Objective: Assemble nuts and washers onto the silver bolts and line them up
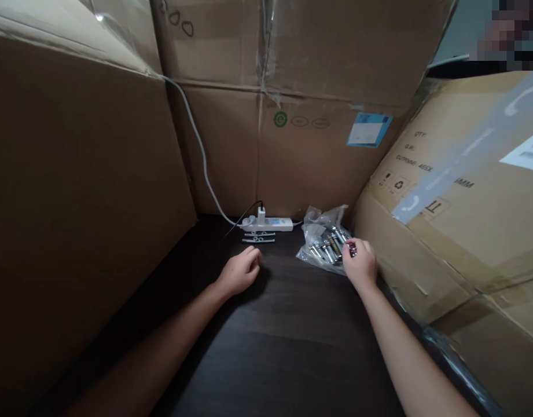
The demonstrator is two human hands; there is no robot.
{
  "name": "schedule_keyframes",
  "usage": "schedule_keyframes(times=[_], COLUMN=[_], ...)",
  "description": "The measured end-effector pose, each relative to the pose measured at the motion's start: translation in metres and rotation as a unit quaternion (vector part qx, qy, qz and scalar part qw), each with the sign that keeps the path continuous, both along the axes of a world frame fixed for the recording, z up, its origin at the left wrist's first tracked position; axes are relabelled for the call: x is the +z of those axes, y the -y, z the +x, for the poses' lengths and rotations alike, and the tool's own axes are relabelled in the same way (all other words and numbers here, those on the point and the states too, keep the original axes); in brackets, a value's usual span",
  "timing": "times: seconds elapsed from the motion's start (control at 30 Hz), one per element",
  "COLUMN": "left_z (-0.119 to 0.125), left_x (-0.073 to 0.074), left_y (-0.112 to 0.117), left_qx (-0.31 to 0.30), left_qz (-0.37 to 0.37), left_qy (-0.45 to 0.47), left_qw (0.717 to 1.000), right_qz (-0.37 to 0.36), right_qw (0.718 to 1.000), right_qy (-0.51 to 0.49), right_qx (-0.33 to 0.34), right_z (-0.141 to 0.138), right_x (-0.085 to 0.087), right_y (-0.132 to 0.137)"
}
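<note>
1. Dark, faintly grained tabletop [292, 341] runs between left carton [84, 174] and right carton [457, 243].
2. Left hand [242, 270] is loosely closed, just short of slim metal rods [268, 240].
3. Right hand [361, 263] curls at the right edge of a crinkled plastic bag [316, 218]; grip unclear.
4. Shiny cylindrical bolts [330, 250] lie in that bag.
5. White power strip [283, 223] sits before the flat back carton [218, 139].

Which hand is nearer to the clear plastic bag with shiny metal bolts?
Right. The right hand is at the right edge of the clear plastic bag; the left hand is apart, left of the bag, over the dark tabletop.
</note>
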State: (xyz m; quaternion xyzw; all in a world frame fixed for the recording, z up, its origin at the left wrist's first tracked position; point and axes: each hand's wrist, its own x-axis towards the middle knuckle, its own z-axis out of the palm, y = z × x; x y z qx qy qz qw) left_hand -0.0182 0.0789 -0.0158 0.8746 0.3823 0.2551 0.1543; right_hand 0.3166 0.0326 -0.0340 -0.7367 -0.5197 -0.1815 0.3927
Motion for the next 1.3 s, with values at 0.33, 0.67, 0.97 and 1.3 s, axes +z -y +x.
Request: schedule_keyframes(times=[0.33, 0.67, 0.97, 1.3], left_z=[0.001, 0.002, 0.007, 0.012], left_x=[-0.003, -0.001, 0.003, 0.000], left_y=[-0.012, -0.005, 0.005, 0.006], left_qx=[-0.025, -0.045, -0.034, -0.040], left_qz=[-0.013, -0.015, -0.047, -0.064], left_qy=[0.011, 0.025, 0.072, 0.053], left_qw=[1.000, 0.999, 0.996, 0.996], right_qz=[-0.041, 0.085, 0.013, -0.075], right_qw=[0.998, 0.994, 0.933, 0.914], right_qy=[0.004, 0.007, 0.049, 0.046], right_qx=[-0.043, 0.062, 0.356, 0.397], right_z=[0.001, -0.013, -0.118, -0.125], right_x=[-0.009, 0.006, 0.009, 0.010], right_y=[-0.025, -0.018, -0.003, 0.004])
